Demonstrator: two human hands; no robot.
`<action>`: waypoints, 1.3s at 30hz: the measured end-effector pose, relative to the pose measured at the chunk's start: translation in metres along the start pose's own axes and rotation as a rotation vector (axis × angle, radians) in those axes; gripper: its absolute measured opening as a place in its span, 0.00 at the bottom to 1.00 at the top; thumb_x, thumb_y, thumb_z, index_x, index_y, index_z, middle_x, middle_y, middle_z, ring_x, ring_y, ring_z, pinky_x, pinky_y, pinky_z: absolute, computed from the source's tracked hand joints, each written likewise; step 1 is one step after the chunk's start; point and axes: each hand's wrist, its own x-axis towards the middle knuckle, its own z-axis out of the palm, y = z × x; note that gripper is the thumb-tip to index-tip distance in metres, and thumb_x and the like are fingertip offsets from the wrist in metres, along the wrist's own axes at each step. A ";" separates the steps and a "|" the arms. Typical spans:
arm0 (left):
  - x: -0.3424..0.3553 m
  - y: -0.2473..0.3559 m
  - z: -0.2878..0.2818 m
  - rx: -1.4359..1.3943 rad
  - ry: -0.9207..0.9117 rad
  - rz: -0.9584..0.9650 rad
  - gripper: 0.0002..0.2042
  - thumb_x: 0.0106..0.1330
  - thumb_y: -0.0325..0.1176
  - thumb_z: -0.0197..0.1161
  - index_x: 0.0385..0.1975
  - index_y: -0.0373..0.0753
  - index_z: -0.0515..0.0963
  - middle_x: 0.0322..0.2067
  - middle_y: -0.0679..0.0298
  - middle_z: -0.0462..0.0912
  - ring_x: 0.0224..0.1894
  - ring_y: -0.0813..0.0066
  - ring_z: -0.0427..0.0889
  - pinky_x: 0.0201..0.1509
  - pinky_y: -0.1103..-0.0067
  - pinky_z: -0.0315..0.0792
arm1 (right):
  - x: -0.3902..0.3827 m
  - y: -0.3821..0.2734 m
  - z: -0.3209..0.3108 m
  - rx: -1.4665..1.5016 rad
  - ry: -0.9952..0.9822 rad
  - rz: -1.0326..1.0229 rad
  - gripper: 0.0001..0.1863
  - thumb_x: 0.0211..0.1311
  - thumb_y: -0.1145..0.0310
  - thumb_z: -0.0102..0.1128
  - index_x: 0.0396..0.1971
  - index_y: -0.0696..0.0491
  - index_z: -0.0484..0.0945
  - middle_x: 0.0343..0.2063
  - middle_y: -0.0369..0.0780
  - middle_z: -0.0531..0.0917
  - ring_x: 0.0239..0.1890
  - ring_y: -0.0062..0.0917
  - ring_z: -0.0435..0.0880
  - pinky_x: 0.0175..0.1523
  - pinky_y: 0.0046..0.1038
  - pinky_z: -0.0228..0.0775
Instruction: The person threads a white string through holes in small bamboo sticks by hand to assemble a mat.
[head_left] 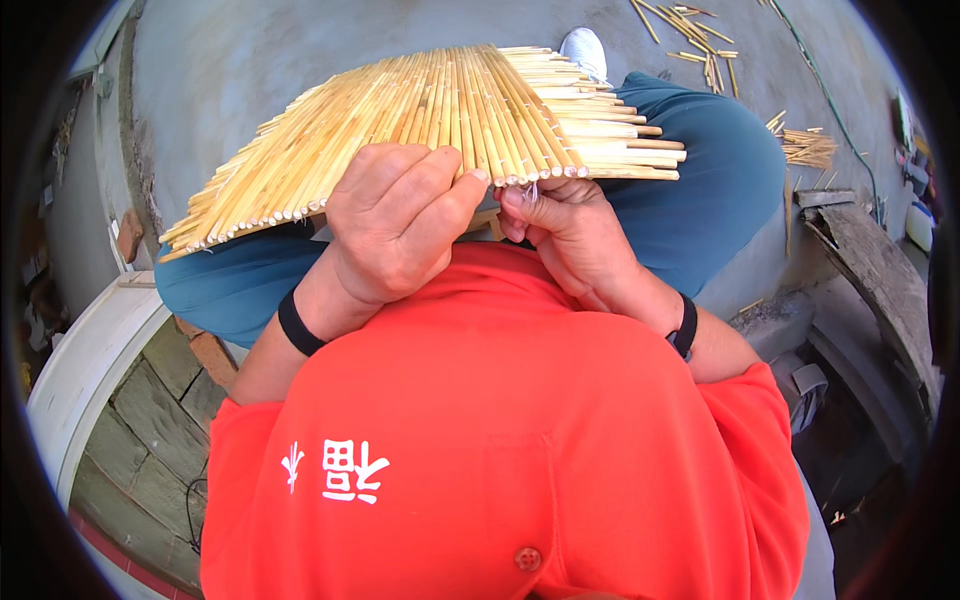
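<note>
I've got the left hand [400,225] curled tight on a fanned yellowish reed mat's [400,110] edge, upper center; right hand [578,238] pinches white thread [533,188].

the gray floor [230,60] carries a white shoe [585,52], scattered sticks [712,72] right of the shoe, and, farther right, a stick pile [808,150] and green hose [831,103].

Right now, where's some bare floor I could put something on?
Bare grey floor shows upper left, between the stick mat and the dark strip. A smaller patch lies between the white shoe and scattered sticks. It's crowded over the legs: the mat lies there, with left hand and right hand at its near edge.
</note>
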 end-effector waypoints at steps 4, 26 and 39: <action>0.001 0.000 0.001 0.010 -0.004 -0.002 0.11 0.41 0.25 0.60 0.28 0.36 0.78 0.28 0.61 0.77 0.28 0.69 0.77 0.29 0.77 0.69 | -0.001 -0.001 0.000 -0.035 0.011 -0.011 0.04 0.57 0.74 0.59 0.32 0.55 0.79 0.24 0.32 0.78 0.23 0.14 0.68 0.29 0.16 0.58; 0.015 -0.024 -0.009 0.053 0.184 -0.154 0.10 0.46 0.18 0.67 0.29 0.35 0.77 0.26 0.61 0.79 0.28 0.70 0.78 0.32 0.79 0.72 | -0.010 0.029 -0.037 -0.063 0.159 0.088 0.03 0.56 0.74 0.60 0.27 0.57 0.76 0.22 0.32 0.75 0.22 0.15 0.68 0.29 0.16 0.61; 0.096 -0.110 0.004 -0.091 0.002 -0.363 0.10 0.51 0.19 0.64 0.33 0.36 0.78 0.27 0.69 0.80 0.28 0.85 0.76 0.35 0.87 0.72 | 0.027 -0.094 0.022 -0.897 0.051 -0.773 0.04 0.63 0.69 0.55 0.31 0.53 0.74 0.20 0.27 0.72 0.23 0.08 0.67 0.28 0.15 0.60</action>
